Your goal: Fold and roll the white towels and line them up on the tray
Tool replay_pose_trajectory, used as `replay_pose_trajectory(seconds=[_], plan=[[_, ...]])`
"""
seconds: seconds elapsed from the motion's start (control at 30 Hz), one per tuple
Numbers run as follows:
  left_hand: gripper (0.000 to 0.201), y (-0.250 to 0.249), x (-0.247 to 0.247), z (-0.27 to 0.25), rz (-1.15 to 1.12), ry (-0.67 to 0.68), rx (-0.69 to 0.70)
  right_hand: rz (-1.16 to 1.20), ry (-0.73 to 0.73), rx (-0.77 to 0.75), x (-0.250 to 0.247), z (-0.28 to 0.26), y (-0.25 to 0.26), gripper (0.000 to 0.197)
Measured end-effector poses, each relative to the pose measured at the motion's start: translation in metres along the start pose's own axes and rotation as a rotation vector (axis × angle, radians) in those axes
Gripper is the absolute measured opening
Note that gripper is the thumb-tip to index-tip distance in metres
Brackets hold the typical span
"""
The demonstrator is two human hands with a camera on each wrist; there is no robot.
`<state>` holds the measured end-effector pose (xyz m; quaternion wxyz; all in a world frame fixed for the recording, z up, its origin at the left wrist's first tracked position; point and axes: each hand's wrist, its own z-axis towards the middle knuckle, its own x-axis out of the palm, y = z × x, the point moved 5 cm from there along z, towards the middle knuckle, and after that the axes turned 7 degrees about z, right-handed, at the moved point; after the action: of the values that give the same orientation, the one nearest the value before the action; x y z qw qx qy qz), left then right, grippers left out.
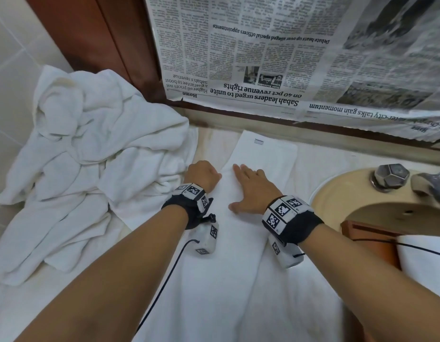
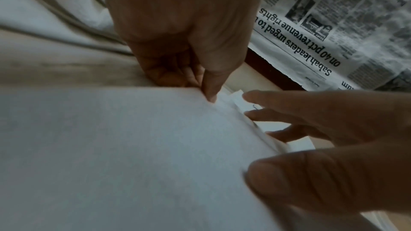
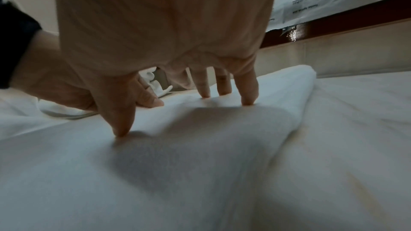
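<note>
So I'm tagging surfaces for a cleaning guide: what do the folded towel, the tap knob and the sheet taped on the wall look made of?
The folded towel looks like soft white terry cotton, matte and dented under fingertips. The tap knob looks like faceted metal, dull and tarnished. The wall sheet is printed newspaper, thin and crinkled, with a torn lower edge.

Newspaper, upper right of head view, hangs upside down. Headlines: "Sabah leaders urged to unite on 40 pct revenue rights", "Debate heats up over alleged special officers appointments", "...city talks gain momentum"; section tag "Home". Towel's small label: unreadable.
</note>
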<state>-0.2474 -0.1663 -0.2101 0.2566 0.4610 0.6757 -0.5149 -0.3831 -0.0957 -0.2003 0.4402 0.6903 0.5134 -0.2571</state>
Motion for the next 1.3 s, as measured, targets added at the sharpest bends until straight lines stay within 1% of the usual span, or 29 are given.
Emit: replay_pose_trajectory(seconds=[0.07,0.1,0.13,0.2,0.23,0.27,0.3,0.33,0.37,0.4,0.5,0.6,0.7,0.73,0.77,0.87,0.9,1.0,1.1,1.13,1.2,1.23,1.27,1.3], plan=[[0.014,0.001,0.001,-0.001,-0.015,-0.023,-0.009,-0.013,0.008,-0.002,0.000,-0.002,-0.001,0.103],[0.018,0.000,0.003,-0.002,0.004,-0.030,0.003,-0.017,0.011,-0.002,0.001,-0.003,-0.003,0.102],[0.026,-0.003,0.005,-0.003,0.055,-0.048,0.052,-0.013,0.014,-0.001,0.001,-0.003,-0.004,0.101],[0.044,-0.016,0.009,-0.009,0.197,-0.096,0.246,0.012,0.019,-0.002,0.003,-0.004,-0.006,0.101],[0.050,-0.024,0.014,-0.013,0.270,-0.079,0.360,0.033,0.020,-0.001,0.003,-0.004,-0.008,0.101],[0.054,-0.029,0.022,-0.017,0.352,-0.018,0.455,0.056,0.017,0.002,0.004,-0.004,-0.009,0.101],[0.056,-0.031,0.031,-0.020,0.442,0.069,0.507,0.072,0.011,0.014,0.006,-0.006,-0.010,0.100],[0.057,-0.028,0.038,-0.022,0.531,0.149,0.512,0.065,0.007,0.032,0.009,-0.008,-0.011,0.098],[0.057,-0.022,0.043,-0.022,0.599,0.196,0.491,0.030,0.008,0.050,0.013,-0.011,-0.012,0.095],[0.057,-0.016,0.045,-0.020,0.641,0.211,0.466,-0.025,0.017,0.060,0.020,-0.015,-0.014,0.092],[0.060,-0.002,0.046,-0.017,0.660,0.219,0.395,-0.164,0.080,0.038,0.038,-0.027,-0.027,0.089],[0.059,0.004,0.041,-0.017,0.629,0.234,0.311,-0.185,0.107,-0.004,0.038,-0.031,-0.044,0.087],[0.060,0.003,0.038,-0.021,0.627,0.204,0.250,-0.182,0.096,-0.021,0.035,-0.031,-0.050,0.087],[0.061,0.002,0.038,-0.025,0.635,0.186,0.247,-0.185,0.093,-0.021,0.036,-0.030,-0.050,0.088],[0.061,0.001,0.039,-0.032,0.639,0.169,0.274,-0.189,0.092,-0.021,0.038,-0.030,-0.050,0.088],[0.061,0.009,0.048,-0.055,0.663,0.149,0.461,-0.187,0.085,-0.018,0.039,-0.028,-0.050,0.091],[0.060,0.017,0.048,-0.060,0.663,0.144,0.464,-0.186,0.087,-0.016,0.038,-0.028,-0.050,0.091],[0.060,0.044,0.037,-0.061,0.657,0.151,0.331,-0.206,0.085,-0.009,0.036,-0.029,-0.049,0.090],[0.061,0.054,0.026,-0.073,0.694,0.185,0.280,-0.189,0.077,0.033,0.035,-0.031,-0.046,0.088],[0.061,0.055,0.023,-0.080,0.685,0.192,0.276,-0.159,0.058,0.060,0.034,-0.032,-0.043,0.087],[0.061,0.055,0.022,-0.099,0.589,0.201,0.265,-0.076,-0.018,0.104,0.036,-0.039,-0.030,0.084],[0.062,0.057,0.025,-0.111,0.537,0.206,0.273,-0.037,-0.061,0.094,0.040,-0.045,-0.019,0.083],[0.063,0.058,0.029,-0.123,0.518,0.205,0.315,-0.008,-0.087,0.054,0.048,-0.052,-0.006,0.082],[0.064,0.061,0.036,-0.134,0.537,0.191,0.380,0.005,-0.082,-0.007,0.061,-0.062,0.008,0.083]])
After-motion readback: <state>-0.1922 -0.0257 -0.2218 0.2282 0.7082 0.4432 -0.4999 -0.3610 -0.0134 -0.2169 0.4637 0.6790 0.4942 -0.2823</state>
